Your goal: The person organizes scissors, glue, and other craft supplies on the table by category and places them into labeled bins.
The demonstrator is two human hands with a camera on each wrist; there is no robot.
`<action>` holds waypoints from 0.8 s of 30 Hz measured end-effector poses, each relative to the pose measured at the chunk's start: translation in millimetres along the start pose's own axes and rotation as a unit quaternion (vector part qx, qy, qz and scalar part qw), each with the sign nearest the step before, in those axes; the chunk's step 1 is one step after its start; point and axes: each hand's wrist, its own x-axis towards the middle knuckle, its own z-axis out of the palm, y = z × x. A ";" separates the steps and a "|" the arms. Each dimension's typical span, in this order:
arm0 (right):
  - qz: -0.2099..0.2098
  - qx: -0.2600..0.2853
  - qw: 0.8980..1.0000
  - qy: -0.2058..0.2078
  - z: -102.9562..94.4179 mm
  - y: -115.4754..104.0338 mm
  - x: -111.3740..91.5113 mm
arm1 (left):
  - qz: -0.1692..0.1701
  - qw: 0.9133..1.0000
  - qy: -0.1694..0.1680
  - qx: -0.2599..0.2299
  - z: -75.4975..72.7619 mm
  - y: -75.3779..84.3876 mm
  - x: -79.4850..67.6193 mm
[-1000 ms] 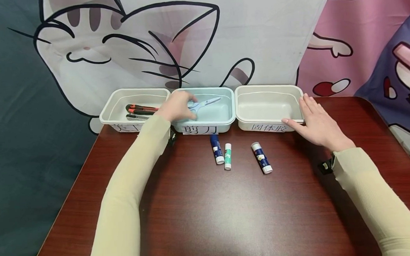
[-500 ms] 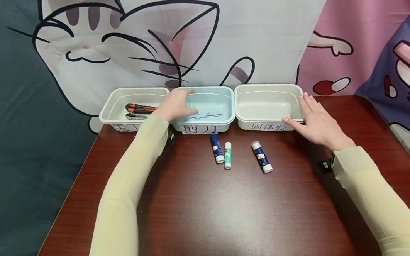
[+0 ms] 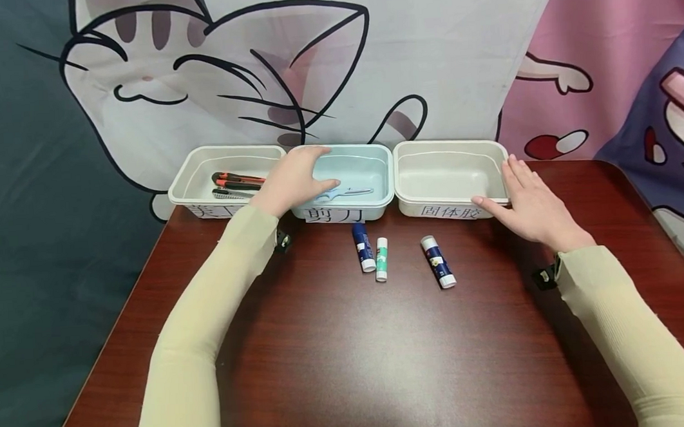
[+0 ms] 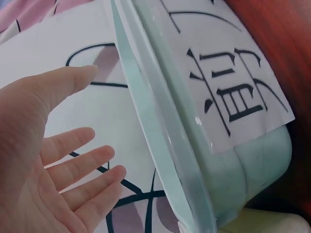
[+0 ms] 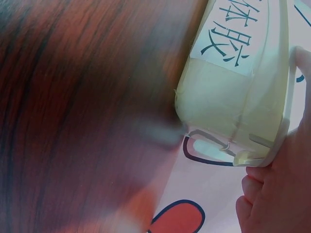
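Over the left end of the light-blue bin, my left hand is spread with nothing in its fingers. Light-blue scissors lie inside that bin, their handles partly behind the thumb. In the left wrist view, the thumb and fingers stand apart above the bin's rim. My right hand rests against the right end of the cream bin, fingers extended along its side and thumb at the front rim. The right wrist view shows fingertips just beyond that bin's corner.
A left cream bin holds red-and-black utility knives. In front of the bins lie a blue glue stick, a small green-and-white glue stick and another blue glue stick. A printed cloth hangs behind the table.
The scissors, raised near my left hand a second ago, have dropped flat into the light-blue bin. My left hand has since shifted slightly left. The right hand stays in place.
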 end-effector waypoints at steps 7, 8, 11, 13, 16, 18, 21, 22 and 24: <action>-0.001 -0.001 1.000 0.002 -0.3 -0.7 -0.6 | 0.025 1.000 0.015 0.001 2.7 6.6 -13.2; -0.002 -0.001 1.000 0.003 -0.4 -0.8 -0.6 | 0.027 1.000 0.016 0.000 2.8 7.8 -15.2; -0.003 -0.001 1.000 0.004 -0.5 -1.0 -0.6 | 0.034 0.999 0.015 0.000 4.3 11.3 -21.2; -0.004 0.000 1.000 0.004 -0.5 -1.0 -0.6 | 0.042 0.999 0.015 -0.001 5.6 13.5 -25.0; -0.004 0.000 1.000 0.005 -0.1 -0.7 -0.5 | 0.052 0.998 0.020 -0.009 8.3 17.4 -30.9; -0.003 -0.001 1.000 0.005 0.2 -0.3 -0.4 | 0.058 0.998 0.025 -0.015 10.3 20.2 -34.8; -0.002 -0.002 1.000 0.004 0.8 0.6 0.1 | 0.068 0.997 0.032 -0.021 15.0 24.4 -40.6; -0.002 -0.002 1.000 0.004 1.0 0.9 0.2 | 0.070 0.997 0.034 -0.024 16.7 25.9 -42.7; -0.002 -0.003 1.000 0.004 1.3 1.4 0.7 | 0.072 0.996 0.042 -0.026 21.0 29.0 -47.0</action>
